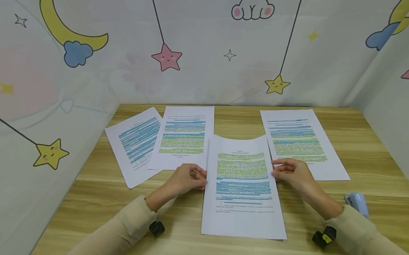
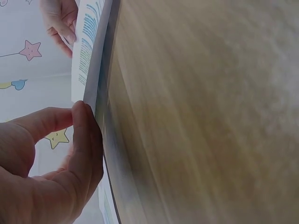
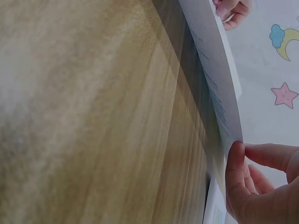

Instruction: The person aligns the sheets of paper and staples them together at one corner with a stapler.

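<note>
I am holding a printed sheet (image 1: 244,186) slightly bowed in front of me, its lines marked green above and blue below; I am taking its middle as the clock's centre, with twelve pointing away from me. At nine o'clock my left hand (image 1: 190,178) is pinching its edge, thumb and fingers closing on the paper. At three o'clock my right hand (image 1: 293,171) is pinching the opposite edge the same way, barely parting its fingertips around the paper. Outward, at ten o'clock, a second sheet (image 1: 183,136) is lying on the wooden table (image 1: 183,221), overlapping a tilted, blue-marked sheet (image 1: 135,143) between nine and ten. At two o'clock another marked sheet (image 1: 299,143) is lying beyond my right hand. Past my right wrist, near three, a pale stapler (image 1: 358,204) is resting. At twelve, a star-patterned curtain (image 1: 206,78) is hanging behind the table.
</note>
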`<state>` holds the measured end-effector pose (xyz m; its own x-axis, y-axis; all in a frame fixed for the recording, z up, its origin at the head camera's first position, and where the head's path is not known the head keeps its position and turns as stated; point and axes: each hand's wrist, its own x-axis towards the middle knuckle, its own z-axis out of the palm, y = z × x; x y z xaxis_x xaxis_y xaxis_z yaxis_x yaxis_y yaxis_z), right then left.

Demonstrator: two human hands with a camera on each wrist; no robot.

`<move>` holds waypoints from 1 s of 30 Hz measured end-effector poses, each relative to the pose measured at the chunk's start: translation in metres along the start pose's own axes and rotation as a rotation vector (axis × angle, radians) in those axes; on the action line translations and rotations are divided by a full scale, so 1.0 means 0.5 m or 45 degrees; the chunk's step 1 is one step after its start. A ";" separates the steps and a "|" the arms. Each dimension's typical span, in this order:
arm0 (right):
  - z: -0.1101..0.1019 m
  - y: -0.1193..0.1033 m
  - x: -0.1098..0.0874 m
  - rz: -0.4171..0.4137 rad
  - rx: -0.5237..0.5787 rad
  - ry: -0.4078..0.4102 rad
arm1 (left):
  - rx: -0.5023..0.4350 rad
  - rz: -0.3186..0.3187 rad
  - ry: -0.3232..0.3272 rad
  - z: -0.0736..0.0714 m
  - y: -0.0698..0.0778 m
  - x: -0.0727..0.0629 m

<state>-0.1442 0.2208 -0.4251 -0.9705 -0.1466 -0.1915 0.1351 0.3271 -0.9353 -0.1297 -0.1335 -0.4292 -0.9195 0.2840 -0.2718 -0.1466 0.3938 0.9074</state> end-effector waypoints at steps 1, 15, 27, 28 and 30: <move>0.000 0.001 0.000 0.000 -0.005 0.002 | 0.005 -0.005 -0.002 0.000 0.001 -0.001; -0.001 0.009 -0.003 0.004 -0.033 0.014 | 0.014 -0.053 -0.020 -0.004 0.002 -0.002; -0.007 0.010 -0.003 -0.011 -0.042 0.004 | 0.034 -0.037 -0.026 -0.008 -0.002 0.000; -0.007 0.010 -0.003 -0.010 -0.043 0.003 | 0.035 -0.038 -0.026 -0.008 -0.003 0.000; -0.008 0.011 -0.002 -0.009 -0.043 0.001 | 0.037 -0.040 -0.021 -0.009 -0.005 0.001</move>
<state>-0.1431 0.2262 -0.4289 -0.9715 -0.1486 -0.1845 0.1213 0.3570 -0.9262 -0.1317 -0.1381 -0.4301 -0.9083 0.2855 -0.3058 -0.1645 0.4283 0.8885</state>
